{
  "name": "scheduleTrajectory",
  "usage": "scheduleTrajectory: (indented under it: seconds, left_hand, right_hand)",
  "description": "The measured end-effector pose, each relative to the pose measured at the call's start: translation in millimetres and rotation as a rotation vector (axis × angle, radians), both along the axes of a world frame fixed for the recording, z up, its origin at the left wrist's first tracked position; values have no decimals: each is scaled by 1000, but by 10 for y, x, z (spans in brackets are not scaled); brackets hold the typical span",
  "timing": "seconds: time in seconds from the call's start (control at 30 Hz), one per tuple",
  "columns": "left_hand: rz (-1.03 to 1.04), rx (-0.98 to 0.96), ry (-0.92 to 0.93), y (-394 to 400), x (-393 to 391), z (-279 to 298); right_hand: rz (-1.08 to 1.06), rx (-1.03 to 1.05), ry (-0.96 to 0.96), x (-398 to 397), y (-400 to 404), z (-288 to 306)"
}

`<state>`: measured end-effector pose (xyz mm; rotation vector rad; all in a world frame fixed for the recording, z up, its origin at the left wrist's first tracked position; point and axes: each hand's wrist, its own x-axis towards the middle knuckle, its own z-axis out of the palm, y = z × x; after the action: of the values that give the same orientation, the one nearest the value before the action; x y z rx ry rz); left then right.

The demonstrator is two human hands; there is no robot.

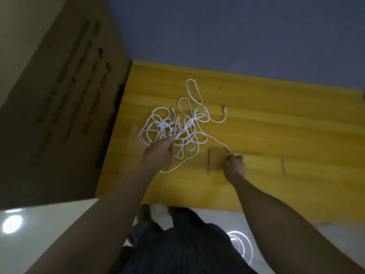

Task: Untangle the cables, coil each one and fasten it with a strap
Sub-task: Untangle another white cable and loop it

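Note:
A tangle of thin white cables (177,127) lies on the yellow table (276,125), with loops reaching toward the far edge and one plug end (224,109) out to the right. My left hand (159,153) grips strands at the near left edge of the tangle. My right hand (235,165) pinches a single white strand that runs taut from the tangle to my fingers. Thin dark straps (208,162) lie on the table next to my right hand, and another strap (282,165) lies further right.
A large brown cardboard box (65,107) stands against the table's left edge. A blue-grey wall (237,36) rises behind the table. Glossy white floor (39,230) shows below, at the table's near edge, by my dark clothing.

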<state>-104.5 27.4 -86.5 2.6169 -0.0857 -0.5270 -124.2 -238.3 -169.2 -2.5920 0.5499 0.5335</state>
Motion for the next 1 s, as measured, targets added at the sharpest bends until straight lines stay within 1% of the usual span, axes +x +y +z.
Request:
scheduleTrajectory:
  seconds: [0.1,0.23,0.3,0.37,0.5,0.57,0.73,0.8,0.87,0.9,0.93,1.0]
  left_hand:
    - [-127,-11,21,-109,73,55]
    - [-239,-43,38,-190,127,210]
    - [-285,-134,23,-249,194,303]
    - [-326,-251,-7,-324,304,445]
    - [-403,-498,-45,-487,530,914]
    - [-419,-579,-97,-559,619,1211]
    - [-472,-611,-176,-707,752,1965]
    - [-496,-608,-243,-765,757,2282]
    - [-480,-606,-351,-812,756,2600]
    - [-458,-638,-374,-826,755,2750]
    - [-437,-701,-373,-829,763,2889]
    - [-382,-870,-347,-821,773,3151]
  right_hand:
    - [-180,120,-107,-171,211,80]
    - [-445,396,-376,-270,603,486]
    - [-555,520,-498,-254,739,739]
    - [-602,558,-626,-214,807,1003]
    - [-519,699,-825,-61,825,1597]
    - [-455,771,-883,35,798,1892]
    - [-355,779,-1065,267,690,2640]
    - [-325,802,-1121,363,651,2980]
    - [-295,838,-1162,435,631,3298]
    - [-274,874,-1176,457,624,3425]
    - [-248,935,-1170,464,626,3527]
    - [-187,1026,-1083,445,662,3649]
